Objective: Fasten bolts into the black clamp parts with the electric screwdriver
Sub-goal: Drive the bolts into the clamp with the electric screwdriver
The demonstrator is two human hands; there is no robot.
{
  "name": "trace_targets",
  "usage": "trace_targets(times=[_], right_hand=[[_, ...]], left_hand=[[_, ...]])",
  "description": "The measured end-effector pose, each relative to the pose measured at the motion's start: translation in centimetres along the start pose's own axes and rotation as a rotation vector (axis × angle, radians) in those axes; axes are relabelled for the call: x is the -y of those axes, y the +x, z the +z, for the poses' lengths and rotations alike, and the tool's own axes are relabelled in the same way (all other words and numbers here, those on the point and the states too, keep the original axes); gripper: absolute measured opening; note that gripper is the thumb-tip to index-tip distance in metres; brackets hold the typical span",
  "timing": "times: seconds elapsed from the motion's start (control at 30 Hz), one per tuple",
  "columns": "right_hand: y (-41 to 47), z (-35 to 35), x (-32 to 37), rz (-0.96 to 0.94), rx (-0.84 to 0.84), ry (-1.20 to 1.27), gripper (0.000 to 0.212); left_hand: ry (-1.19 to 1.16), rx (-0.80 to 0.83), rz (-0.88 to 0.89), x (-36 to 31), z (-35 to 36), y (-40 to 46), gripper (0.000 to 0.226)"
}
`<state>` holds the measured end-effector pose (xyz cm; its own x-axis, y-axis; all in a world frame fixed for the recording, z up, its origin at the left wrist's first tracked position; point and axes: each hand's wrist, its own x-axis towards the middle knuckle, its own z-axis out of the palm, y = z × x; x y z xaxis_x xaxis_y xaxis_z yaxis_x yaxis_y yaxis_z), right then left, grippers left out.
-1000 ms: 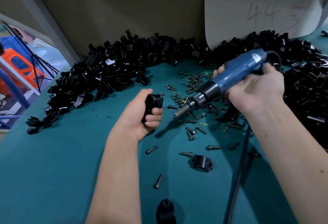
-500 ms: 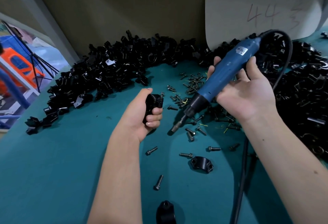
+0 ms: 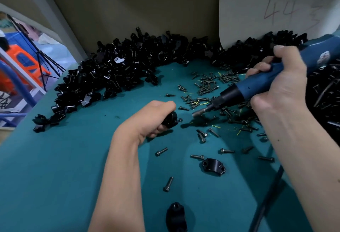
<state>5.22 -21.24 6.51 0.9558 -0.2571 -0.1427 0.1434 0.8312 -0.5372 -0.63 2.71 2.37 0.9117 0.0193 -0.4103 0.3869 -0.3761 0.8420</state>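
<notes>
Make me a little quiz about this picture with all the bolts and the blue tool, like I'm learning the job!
1. True or false: the right hand grips the blue electric screwdriver.
2. What does the left hand hold? A) a loose bolt B) a black clamp part C) the power cord
3. Fill in: the screwdriver's metal tip points toward the ____ hand.

Key:
1. True; its fingers are wrapped round the blue body.
2. B; the black clamp part sits in its curled fingers, with a bolt head sticking out toward the tool.
3. Left; the tip is near the bolt but not touching it yet.
</notes>
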Motion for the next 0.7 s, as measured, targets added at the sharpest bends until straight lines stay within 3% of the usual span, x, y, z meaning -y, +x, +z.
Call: trace_targets(times=[0.17, 0.4, 0.7], right_hand=[[-0.4, 0.3, 0.3, 0.038, 0.048, 0.012, 0.027], [-0.9, 0.5, 0.0, 0.052, 0.051, 0.013, 0.027], [-0.5, 0.3, 0.2, 0.023, 0.057, -0.004, 0.025]], left_hand=[[0.115, 0.044, 0.048, -0.3, 0.6, 0.0, 0.027], [0.048, 0.100, 0.094, -0.5, 1.2, 0.3, 0.024], [0.007, 0.051, 0.098, -0.6, 1.9, 0.5, 0.031]])
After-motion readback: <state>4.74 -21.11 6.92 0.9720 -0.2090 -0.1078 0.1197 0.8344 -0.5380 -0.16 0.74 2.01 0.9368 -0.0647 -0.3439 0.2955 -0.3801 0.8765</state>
